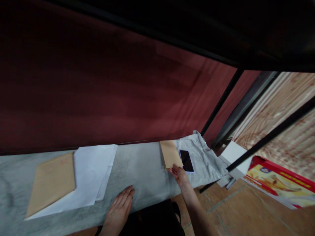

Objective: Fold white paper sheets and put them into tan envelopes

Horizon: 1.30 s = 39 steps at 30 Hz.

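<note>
My right hand (177,173) pinches the near edge of a small brown paper envelope (170,153), which lies on the grey cloth-covered shelf. Just right of the envelope, close to my fingers, lies a phone (186,160) with a dark screen and a pale case. My left hand (120,206) rests at the shelf's front edge, fingers stretched out and holding nothing. Left of it are several white paper sheets (94,177), overlapping one another. A larger brown envelope (54,180) lies partly on top of these sheets.
The grey cloth (145,177) is rumpled at its right end. Behind it rises a dark red wall (110,98). Black metal posts (221,101) frame the right side. A red and yellow printed box (280,183) stands beyond, above the tiled floor (228,209).
</note>
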{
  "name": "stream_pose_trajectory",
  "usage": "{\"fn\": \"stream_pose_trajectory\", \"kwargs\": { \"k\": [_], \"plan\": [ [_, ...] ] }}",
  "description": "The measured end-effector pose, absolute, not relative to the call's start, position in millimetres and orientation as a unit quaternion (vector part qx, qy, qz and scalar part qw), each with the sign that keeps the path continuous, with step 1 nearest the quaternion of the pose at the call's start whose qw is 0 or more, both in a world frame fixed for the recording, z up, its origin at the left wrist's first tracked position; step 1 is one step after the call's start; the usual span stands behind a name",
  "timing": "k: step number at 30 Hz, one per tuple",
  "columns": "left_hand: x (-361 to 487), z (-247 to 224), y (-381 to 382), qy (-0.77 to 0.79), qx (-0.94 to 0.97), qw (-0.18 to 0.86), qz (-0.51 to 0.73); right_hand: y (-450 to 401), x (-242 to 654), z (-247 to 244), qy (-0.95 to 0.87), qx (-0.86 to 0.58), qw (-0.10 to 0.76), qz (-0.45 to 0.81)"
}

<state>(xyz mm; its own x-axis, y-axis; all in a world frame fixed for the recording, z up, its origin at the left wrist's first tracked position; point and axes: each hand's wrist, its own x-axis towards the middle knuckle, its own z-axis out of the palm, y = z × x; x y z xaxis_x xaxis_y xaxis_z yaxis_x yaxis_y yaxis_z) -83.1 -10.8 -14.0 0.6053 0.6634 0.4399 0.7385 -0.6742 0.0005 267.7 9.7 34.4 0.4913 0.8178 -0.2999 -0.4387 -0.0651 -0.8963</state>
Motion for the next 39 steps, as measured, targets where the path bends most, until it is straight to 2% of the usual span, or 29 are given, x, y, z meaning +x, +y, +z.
{"fn": "stream_pose_trajectory", "kwargs": {
  "k": [7,14,18,21,24,27,30,39],
  "plan": [
    [-81,-11,-14,-0.396,-0.891,0.091,-0.204,6,265,32,-0.177,-0.558,0.66,0.47],
    [-78,-5,-17,-0.386,-0.888,0.074,-0.237,4,266,32,-0.19,-0.59,0.616,0.487],
    [-83,2,-17,-0.454,-0.855,0.038,-0.25,-5,269,32,-0.226,-0.612,0.569,0.502],
    [-95,11,-10,-0.551,-0.796,0.056,-0.245,-14,261,28,-0.259,-0.64,0.537,0.485],
    [-113,15,0,-0.645,-0.723,0.085,-0.231,-26,245,17,-0.326,-0.67,0.512,0.428],
    [-129,15,7,-0.702,-0.681,0.08,-0.195,-40,229,0,-0.5,-0.694,0.454,0.251],
    [-138,17,7,-0.717,-0.676,0.063,-0.159,-49,220,-16,-0.564,-0.704,0.411,0.136],
    [-143,47,7,-0.712,-0.688,0.008,-0.14,-48,222,-35,-0.632,-0.682,0.368,0.016]
  ]
}}
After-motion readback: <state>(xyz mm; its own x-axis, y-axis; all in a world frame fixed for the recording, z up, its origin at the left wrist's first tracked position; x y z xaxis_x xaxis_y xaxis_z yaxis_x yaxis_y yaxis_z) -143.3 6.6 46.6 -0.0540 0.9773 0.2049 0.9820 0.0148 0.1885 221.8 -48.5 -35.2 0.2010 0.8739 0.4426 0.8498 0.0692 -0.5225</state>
